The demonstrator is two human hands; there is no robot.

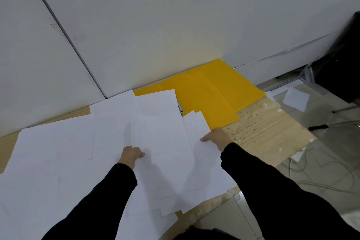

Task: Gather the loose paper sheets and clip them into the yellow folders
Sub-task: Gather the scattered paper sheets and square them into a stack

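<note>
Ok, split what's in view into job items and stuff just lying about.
Job: loose paper sheets, yellow folders, metal clip, left hand and right hand gripping sheets.
Lying about: floor cables, black-tipped stand leg, dark object at right.

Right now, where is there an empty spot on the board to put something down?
The biggest bare patch is the speckled wooden board on the right, between the yellow folder, the paper sheets and the board's right edge. A thin wood strip shows far left between wall and sheets. The middle and left are crowded with overlapping sheets.
</note>
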